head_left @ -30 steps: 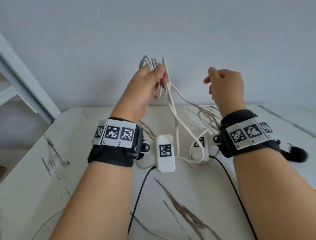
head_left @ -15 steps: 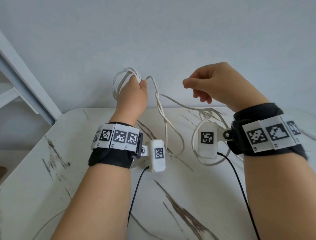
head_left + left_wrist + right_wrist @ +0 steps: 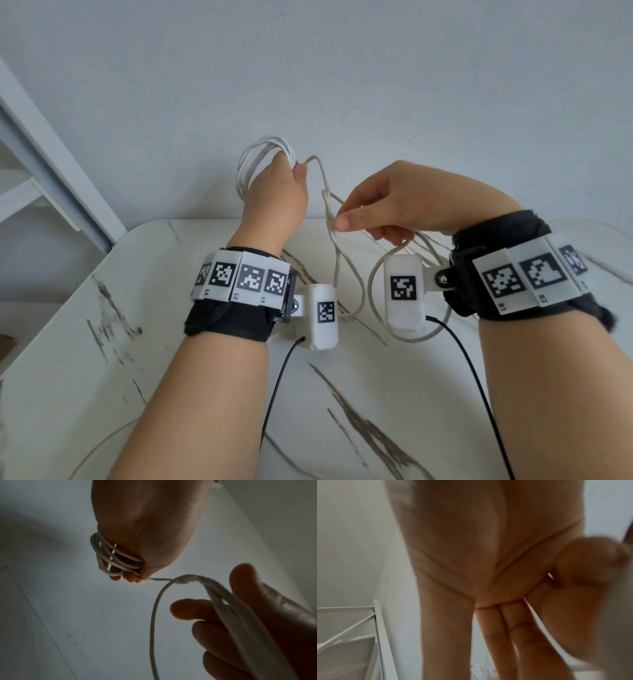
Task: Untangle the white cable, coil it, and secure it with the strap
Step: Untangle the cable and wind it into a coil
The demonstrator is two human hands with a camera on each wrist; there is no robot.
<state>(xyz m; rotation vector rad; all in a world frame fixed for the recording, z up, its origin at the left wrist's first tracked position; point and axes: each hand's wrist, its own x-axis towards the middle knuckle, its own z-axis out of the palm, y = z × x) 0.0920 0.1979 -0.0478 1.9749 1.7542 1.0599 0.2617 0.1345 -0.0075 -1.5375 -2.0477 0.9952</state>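
My left hand (image 3: pixel 277 195) is raised above the table's far edge and grips a coil of several loops of the white cable (image 3: pixel 255 164); the loops wrap my fingers in the left wrist view (image 3: pixel 109 559). From my thumb a strand arches right, twists on itself (image 3: pixel 328 205) and drops to the table. My right hand (image 3: pixel 394 205) is beside that twist, its forefinger tip touching the strand. The cable strands (image 3: pixel 228 604) run between the thumb and the fairly straight fingers (image 3: pixel 489 635) of my right hand. No strap shows in any view.
Loose cable loops (image 3: pixel 371 308) lie on the white marbled table (image 3: pixel 154 377) under my wrists. Black camera leads (image 3: pixel 274 394) trail toward me. A white shelf frame (image 3: pixel 51 154) stands at the left against the pale wall.
My left hand has carried the coil to the left and slightly lower. My right hand has turned and come down leftward to the hanging strand, its fingers straightening.
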